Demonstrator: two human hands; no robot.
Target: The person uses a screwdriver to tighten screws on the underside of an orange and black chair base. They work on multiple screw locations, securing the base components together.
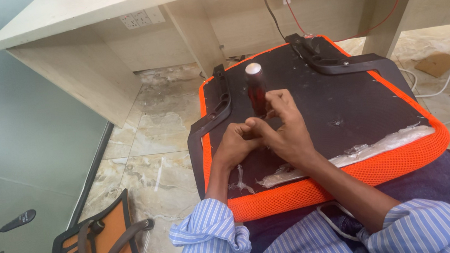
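- Orange mesh-edged chair seat with black underside panel (343, 110) lies upside down on the lap; both black plastic arm brackets (339, 63) already on.
- Dark red cylindrical tool with silver cap (256, 88) stands upright mid-panel.
- Right hand (285, 129) fingers closed round the tool's base; left hand (236, 144) pinched together beside it. Fastening looks unfinished.

Seat (342, 105) on lap; desk (117, 5) behind

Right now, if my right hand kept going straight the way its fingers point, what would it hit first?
The right hand points away from you, and its fingers already look to be touching the dark red cylinder standing on the upturned seat's black underside. That cylinder comes first, though depth is unclear.
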